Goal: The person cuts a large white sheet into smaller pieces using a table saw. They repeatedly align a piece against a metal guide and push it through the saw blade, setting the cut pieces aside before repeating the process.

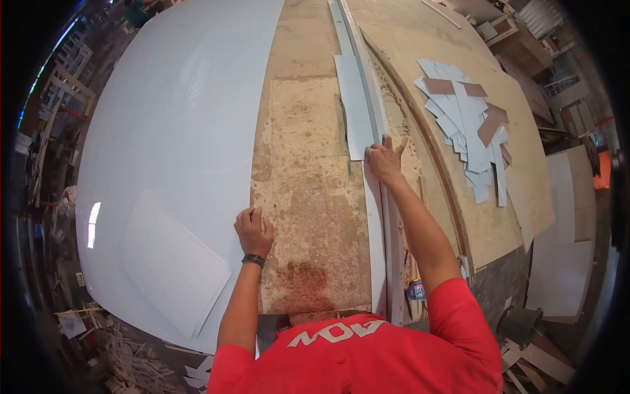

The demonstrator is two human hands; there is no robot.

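Observation:
My left hand (254,233) rests by the edge of the large glossy white sheet (190,118), its fingers curled and their tips hidden. It wears a dark wristband. Further forward, my right hand (386,159) grips the near end of a narrow white strip (353,98), with some fingers spread over the long straight rail (373,92). The strip lies along the rail's left side. A second white strip (375,230) runs along the rail below my right hand. Between both hands is a worn, stained wooden board (308,197).
White offcuts (462,125) with several brown pieces lie piled on the plywood surface right of the rail. A smaller white panel (174,262) lies on the large sheet. A tape measure (416,289) sits near my right elbow. Scrap strips (134,361) litter the floor.

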